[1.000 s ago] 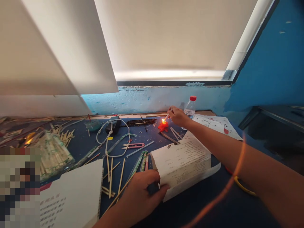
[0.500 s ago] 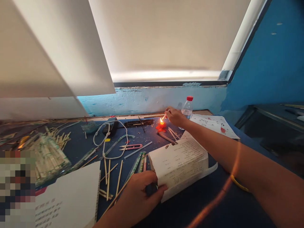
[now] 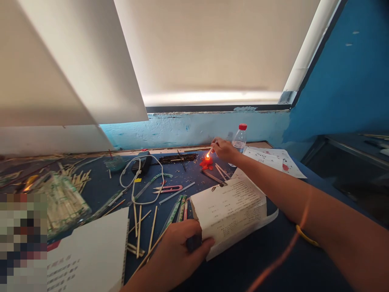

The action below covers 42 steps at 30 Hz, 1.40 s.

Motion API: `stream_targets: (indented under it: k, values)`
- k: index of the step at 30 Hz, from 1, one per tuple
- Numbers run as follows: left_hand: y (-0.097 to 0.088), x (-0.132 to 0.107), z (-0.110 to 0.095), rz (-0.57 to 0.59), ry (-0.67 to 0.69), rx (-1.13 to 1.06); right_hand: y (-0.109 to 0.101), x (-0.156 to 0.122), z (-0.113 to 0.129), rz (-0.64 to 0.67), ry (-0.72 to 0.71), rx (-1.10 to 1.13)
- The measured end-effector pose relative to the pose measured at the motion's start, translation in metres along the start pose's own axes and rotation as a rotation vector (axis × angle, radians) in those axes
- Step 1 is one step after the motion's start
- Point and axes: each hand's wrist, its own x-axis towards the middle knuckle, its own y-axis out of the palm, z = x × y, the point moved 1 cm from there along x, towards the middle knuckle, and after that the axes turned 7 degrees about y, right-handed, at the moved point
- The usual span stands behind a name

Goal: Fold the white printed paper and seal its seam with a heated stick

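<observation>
My right hand (image 3: 225, 149) pinches a short, pale, thin stick (image 3: 212, 150) and holds its tip in the flame of a red candle (image 3: 207, 162). Melted red wax spreads around the candle's foot on the dark blue table. At the front, my left hand (image 3: 182, 247) is closed on the left edge of a printed booklet (image 3: 231, 202), its thumb on the near corner. The booklet lies bent over, printed side up. Several thin sticks and a dark strip (image 3: 212, 177) lie between the booklet and the candle.
Behind my right hand stands a water bottle (image 3: 239, 140) with a red cap. Pink-handled thread snips (image 3: 168, 189), a white cable (image 3: 163, 174) and loose wooden sticks (image 3: 139, 231) lie to the left. Farther left are a bag of sticks (image 3: 62, 198) and a spiral notebook (image 3: 91, 255).
The flame at the stick's tip looks smaller and brighter, and the tip sits slightly lower on the candle. My left hand and the booklet stay in place.
</observation>
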Motion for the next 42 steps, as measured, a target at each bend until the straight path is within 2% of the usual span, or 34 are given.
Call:
stream_targets:
  k: [22, 29, 35, 42]
  values:
    - [-0.0017, 0.0016, -0.0025, -0.003, -0.014, -0.027, 0.0029, 0.0068, -0.0084, 0.009, -0.013, -0.017]
    - [0.0004, 0.0007, 0.0003, 0.04, -0.046, -0.013, 0.001, 0.0033, -0.0043, -0.003, -0.01, -0.014]
    - [0.0035, -0.0018, 0.0041, 0.032, -0.014, 0.017, 0.0, 0.0011, -0.0017, 0.0, -0.004, -0.014]
    - [0.0013, -0.0004, 0.0013, 0.071, -0.064, -0.001, 0.0004, 0.0024, -0.0043, 0.009, 0.004, -0.029]
